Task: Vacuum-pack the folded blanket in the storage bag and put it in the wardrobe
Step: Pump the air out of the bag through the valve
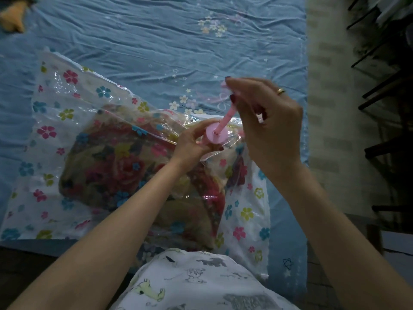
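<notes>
L grip [192,142] curled low, R grip [266,117] pinching, raised

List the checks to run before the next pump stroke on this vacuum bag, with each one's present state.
1. Blanket fully inside storage bag: ok.
2. Left hand grips pump body on the bag: ok.
3. Right hand holds plunger rod, drawn up: ok.
4. Pump seated squarely on valve: cannot tell, hidden.
5. Bag's zip seal closed: cannot tell.
6. Bag flattened: not ok, plastic loose.
</notes>
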